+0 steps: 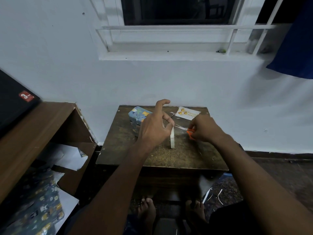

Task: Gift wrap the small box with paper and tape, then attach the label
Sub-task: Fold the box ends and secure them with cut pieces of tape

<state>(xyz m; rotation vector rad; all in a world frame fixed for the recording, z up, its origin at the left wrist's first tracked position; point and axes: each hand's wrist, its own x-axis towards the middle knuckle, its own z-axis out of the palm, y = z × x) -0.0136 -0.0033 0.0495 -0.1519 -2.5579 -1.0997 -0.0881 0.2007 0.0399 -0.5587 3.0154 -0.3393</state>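
The small box (pixel 138 118), wrapped in blue patterned paper, lies at the back left of a small brown table (pixel 162 156). My left hand (pixel 155 126) is just right of the box and pinches a roll of tape (pixel 172 139) that stands on edge. A clear strip of tape (pixel 180 127) stretches from the roll toward my right hand (pixel 204 128). That hand grips small orange-handled scissors (pixel 190 134) at the strip's end. The label (pixel 187 113), a white card with gold ornaments, lies at the back right of the table.
A brown wooden shelf unit (pixel 42 126) stands at the left, with loose blue wrapping paper (pixel 42 209) and white sheets below it. A black case (pixel 15 100) rests on its top. The white wall and window sill are behind the table. My bare feet (pixel 169 211) are under its front edge.
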